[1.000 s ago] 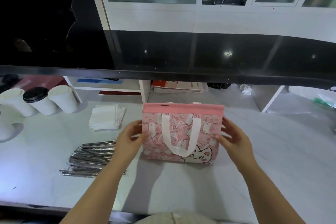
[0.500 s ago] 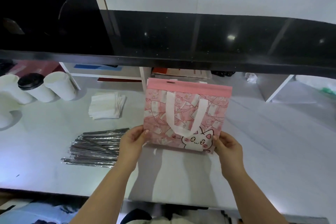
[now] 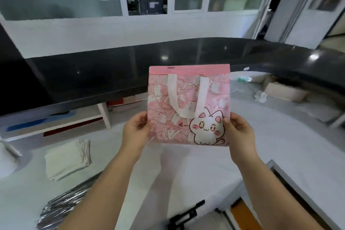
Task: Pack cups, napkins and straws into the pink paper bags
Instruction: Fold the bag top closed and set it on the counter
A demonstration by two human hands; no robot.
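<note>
Left hand (image 3: 137,130) pinches the lower left edge of the pink paper bag (image 3: 188,104), thumb on the printed front, fingers behind; right hand (image 3: 238,130) does the same on the lower right edge. Both closed on the bag, nothing else held.

Bag is mid-frame, held up clear of the white counter (image 3: 291,147), flat and still folded shut. Its face is toward the camera, mouth edge (the solid pink band) at the top, bottom fold just below the hands. White handle (image 3: 186,99) hangs down the front, loop ending beside the cat print.

Key relation: the hands sit at the bottom corners and the mouth is on the far end of the bag from both, directly above them. To open it I'd guess one hand has to travel up to the pink band, or the bag gets set down on its base first. Neither hand is nearer; grip looks symmetric.

Supplies are all lower left of frame, on the left hand's side: napkins (image 3: 68,158) stacked on the counter, foil-wrapped straws (image 3: 61,209) in a pile nearer the camera. Cups not clearly visible (white blur at left edge, can't tell).
</note>
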